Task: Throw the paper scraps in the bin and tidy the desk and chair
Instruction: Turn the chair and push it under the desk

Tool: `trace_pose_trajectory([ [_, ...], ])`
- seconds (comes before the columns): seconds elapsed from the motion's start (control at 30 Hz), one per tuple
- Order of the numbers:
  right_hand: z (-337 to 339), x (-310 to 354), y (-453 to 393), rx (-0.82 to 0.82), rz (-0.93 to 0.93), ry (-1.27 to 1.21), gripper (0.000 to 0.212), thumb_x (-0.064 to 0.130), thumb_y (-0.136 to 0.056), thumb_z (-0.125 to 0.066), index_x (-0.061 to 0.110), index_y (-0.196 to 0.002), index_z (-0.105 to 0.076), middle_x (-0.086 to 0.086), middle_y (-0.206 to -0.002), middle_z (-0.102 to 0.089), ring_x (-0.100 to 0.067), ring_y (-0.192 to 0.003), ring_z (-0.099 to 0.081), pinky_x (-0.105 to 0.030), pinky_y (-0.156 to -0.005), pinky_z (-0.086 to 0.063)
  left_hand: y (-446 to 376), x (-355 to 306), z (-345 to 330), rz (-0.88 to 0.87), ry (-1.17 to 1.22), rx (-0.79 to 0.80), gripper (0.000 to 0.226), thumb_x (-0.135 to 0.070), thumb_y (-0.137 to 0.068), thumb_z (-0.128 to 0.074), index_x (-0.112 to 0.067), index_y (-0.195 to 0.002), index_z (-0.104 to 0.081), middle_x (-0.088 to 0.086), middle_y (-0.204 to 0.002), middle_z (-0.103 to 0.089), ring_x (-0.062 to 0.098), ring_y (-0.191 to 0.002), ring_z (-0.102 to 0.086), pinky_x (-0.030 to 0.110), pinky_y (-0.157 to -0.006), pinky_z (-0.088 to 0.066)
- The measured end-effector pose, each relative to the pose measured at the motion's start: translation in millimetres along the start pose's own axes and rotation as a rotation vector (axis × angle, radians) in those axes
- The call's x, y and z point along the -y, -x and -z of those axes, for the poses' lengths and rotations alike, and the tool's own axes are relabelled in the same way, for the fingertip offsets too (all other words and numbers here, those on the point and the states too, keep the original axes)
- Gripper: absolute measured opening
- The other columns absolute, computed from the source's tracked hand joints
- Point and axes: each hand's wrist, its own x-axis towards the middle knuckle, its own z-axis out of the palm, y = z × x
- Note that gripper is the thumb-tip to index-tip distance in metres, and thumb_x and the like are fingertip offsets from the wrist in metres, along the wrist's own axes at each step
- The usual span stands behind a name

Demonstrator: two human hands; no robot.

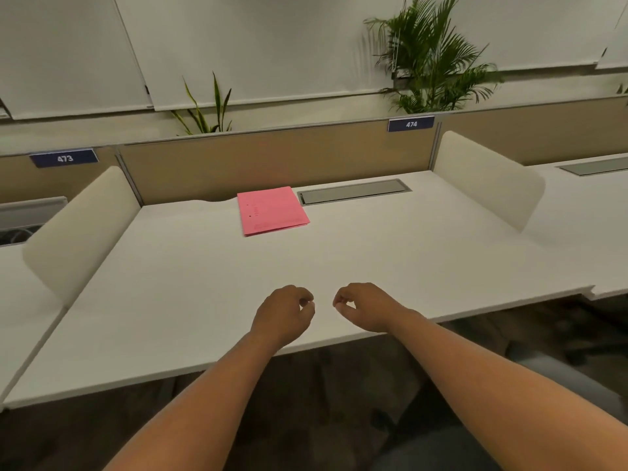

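A white desk (pixel 204 294) fills the middle of the head view. A pink stack of paper (pixel 272 210) lies flat near the desk's back edge, just left of a grey cable hatch (pixel 353 192). My left hand (pixel 283 316) and my right hand (pixel 365 305) hover side by side over the desk's front edge, a short gap between them. Both have the fingers curled loosely inward with nothing visible in them. No paper scraps and no bin are in view. A grey chair (pixel 560 379) shows partly at the lower right, under my right forearm.
Cream side screens (pixel 85 229) (pixel 489 178) stand at the desk's left and right ends, and a tan partition (pixel 272 158) closes the back. Neighbouring desks adjoin on both sides. Plants (pixel 431 56) stand behind the partition. Dark carpet (pixel 323 385) lies below the desk.
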Motion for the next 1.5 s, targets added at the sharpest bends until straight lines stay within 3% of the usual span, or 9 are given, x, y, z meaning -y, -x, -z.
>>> trace_pose_trajectory([
  [0.27,19.3,-28.0,86.8,0.008,0.037,-0.022,0.025,0.036,-0.092,-0.051,0.028,-0.111,-0.065,0.008,-0.115,-0.066,-0.009,-0.096,-0.058,-0.024,-0.085,-0.045,56.2,-92.0,-36.2,0.015,-0.013,-0.027,0.029,-0.035,-0.093,-0.053,-0.026,-0.116,-0.067,-0.006,-0.118,-0.068,0.012,-0.098,-0.062,0.023,-0.083,-0.045],
  [0.53,30.9,-63.1,163.8,0.004,0.05,-0.016,0.014,0.039,-0.088,-0.051,0.035,-0.096,-0.062,0.019,-0.089,-0.057,0.001,-0.077,-0.055,-0.021,-0.071,-0.041,103.9,-161.3,-67.8,-0.053,-0.038,-0.01,0.026,-0.036,-0.092,-0.052,-0.024,-0.107,-0.07,-0.004,-0.108,-0.07,0.012,-0.09,-0.061,0.026,-0.077,-0.046],
  [0.7,46.1,-74.5,217.6,0.029,0.078,0.0,0.022,0.042,-0.086,-0.052,0.034,-0.102,-0.065,0.016,-0.098,-0.066,0.0,-0.086,-0.059,-0.023,-0.075,-0.049,148.6,-192.7,-84.0,-0.035,-0.024,-0.013,0.024,-0.036,-0.092,-0.054,-0.025,-0.108,-0.069,-0.005,-0.106,-0.07,0.009,-0.086,-0.061,0.029,-0.079,-0.053],
  [0.83,57.8,-76.1,263.4,0.06,0.121,0.071,0.02,0.04,-0.088,-0.053,0.036,-0.105,-0.063,0.018,-0.097,-0.061,0.002,-0.084,-0.055,-0.018,-0.068,-0.039,191.0,-221.6,-97.3,-0.008,0.007,-0.03,0.024,-0.035,-0.092,-0.055,-0.025,-0.109,-0.069,-0.007,-0.105,-0.07,0.006,-0.085,-0.06,0.023,-0.073,-0.045],
  [0.9,65.6,-76.0,291.9,0.094,0.14,0.112,0.021,0.035,-0.089,-0.053,0.033,-0.107,-0.064,0.014,-0.101,-0.064,-0.004,-0.088,-0.058,-0.024,-0.073,-0.045,219.5,-242.7,-106.8,-0.015,0.014,-0.017,0.026,-0.035,-0.091,-0.056,-0.026,-0.11,-0.069,-0.008,-0.105,-0.07,0.004,-0.084,-0.058,0.021,-0.07,-0.042],
  [1.03,89.3,-77.0,344.8,0.183,0.119,0.187,0.027,0.022,-0.09,-0.05,0.028,-0.111,-0.066,0.005,-0.112,-0.068,-0.015,-0.099,-0.062,-0.038,-0.088,-0.051,260.2,-288.2,-119.0,-0.011,0.004,0.146,0.028,-0.039,-0.088,-0.057,-0.026,-0.109,-0.071,-0.006,-0.108,-0.072,0.01,-0.088,-0.062,0.029,-0.077,-0.049],
  [1.23,147.0,-95.0,423.8,0.26,0.044,0.264,0.038,0.003,-0.085,-0.05,0.026,-0.11,-0.066,0.004,-0.117,-0.066,-0.017,-0.107,-0.059,-0.032,-0.086,-0.045,300.1,-383.7,-139.4,-0.079,0.02,0.484,0.034,-0.042,-0.088,-0.059,-0.024,-0.116,-0.069,-0.004,-0.118,-0.069,0.013,-0.1,-0.063,0.03,-0.084,-0.049],
  [1.43,197.9,-152.0,490.6,0.317,-0.045,0.44,0.048,-0.005,-0.082,-0.045,0.027,-0.112,-0.066,0.004,-0.12,-0.066,-0.019,-0.112,-0.059,-0.037,-0.093,-0.047,321.9,-481.0,-164.9,-0.22,0.002,0.571,0.036,-0.041,-0.091,-0.058,-0.019,-0.119,-0.067,0.0,-0.119,-0.068,0.019,-0.105,-0.062,0.037,-0.09,-0.051],
  [1.5,214.8,-177.8,515.6,0.316,-0.089,0.456,0.047,-0.005,-0.083,-0.048,0.027,-0.113,-0.066,0.005,-0.121,-0.066,-0.017,-0.112,-0.06,-0.032,-0.092,-0.047,326.3,-513.4,-180.4,-0.238,0.02,0.595,0.041,-0.044,-0.092,-0.058,-0.018,-0.124,-0.064,0.002,-0.121,-0.067,0.02,-0.108,-0.061,0.036,-0.09,-0.05],
])
